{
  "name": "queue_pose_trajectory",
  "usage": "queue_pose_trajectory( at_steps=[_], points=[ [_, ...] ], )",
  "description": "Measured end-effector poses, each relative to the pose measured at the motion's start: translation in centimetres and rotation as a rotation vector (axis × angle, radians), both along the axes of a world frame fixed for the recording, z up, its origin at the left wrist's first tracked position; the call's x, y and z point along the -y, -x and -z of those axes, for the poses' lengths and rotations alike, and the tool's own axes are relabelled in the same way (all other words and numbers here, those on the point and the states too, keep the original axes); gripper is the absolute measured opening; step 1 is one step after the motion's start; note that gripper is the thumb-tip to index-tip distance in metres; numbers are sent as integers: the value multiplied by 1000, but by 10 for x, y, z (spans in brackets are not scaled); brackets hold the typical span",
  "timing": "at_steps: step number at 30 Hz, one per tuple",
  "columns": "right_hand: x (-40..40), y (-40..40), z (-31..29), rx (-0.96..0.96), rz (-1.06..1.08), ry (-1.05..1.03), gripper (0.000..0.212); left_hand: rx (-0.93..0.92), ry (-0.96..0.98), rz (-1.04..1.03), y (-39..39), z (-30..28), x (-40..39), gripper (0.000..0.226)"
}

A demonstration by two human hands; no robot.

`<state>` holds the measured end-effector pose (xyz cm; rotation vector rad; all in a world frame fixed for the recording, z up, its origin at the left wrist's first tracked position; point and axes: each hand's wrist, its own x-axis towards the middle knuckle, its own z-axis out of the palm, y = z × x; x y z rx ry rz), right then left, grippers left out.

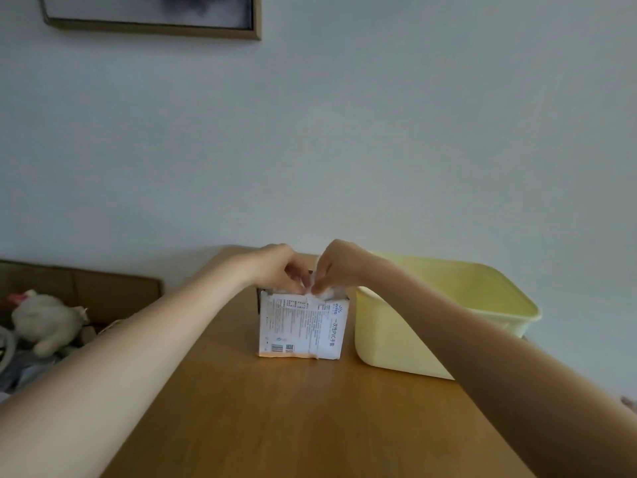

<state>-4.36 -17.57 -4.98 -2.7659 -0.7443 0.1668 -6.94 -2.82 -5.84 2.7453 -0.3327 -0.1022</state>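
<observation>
A white cardboard box of disposable gloves [301,327] stands on its side on the wooden table [293,419], its printed face toward me and its opening on top. Thin white glove material [315,291] sticks up out of that opening. My left hand [277,267] and my right hand [336,265] meet directly over the box. The fingertips of both hands pinch the white material between them. The inside of the box is hidden by my hands.
A pale yellow plastic tub [389,339] stands right beside the box on the table. Off the table's left edge a brown cardboard carton [113,291] holds a white plush toy [44,320] and other items. A framed picture [151,15] hangs on the wall.
</observation>
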Motion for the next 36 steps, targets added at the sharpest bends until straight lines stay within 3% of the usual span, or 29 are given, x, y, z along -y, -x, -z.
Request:
queue_pose_trajectory(
  at_steps=[5,7,10,17,22,25,30,36],
  points=[
    [3,-1,-4,-103,-23,-162,9,68,74,-35,-2,3,-4,5],
    [5,-3,-4,-119,-29,-185,18,106,130,-39,-2,0,-10,13],
    [5,-4,-4,-158,-50,-153,7,118,213,-77,-1,-2,-17,17],
    [-2,3,-5,-159,-131,61,29,100,380,-135,-5,6,-25,4],
    [-14,15,-2,-85,-198,327,42,115,553,-103,-7,2,-22,9],
    [-24,18,13,-47,-215,432,49,113,555,-103,-9,0,-18,12],
    [-31,12,21,17,-163,402,42,218,526,-138,-14,-4,-7,16],
    [-30,6,19,-15,-127,395,46,395,798,-207,-20,-28,4,18]
  ],
)
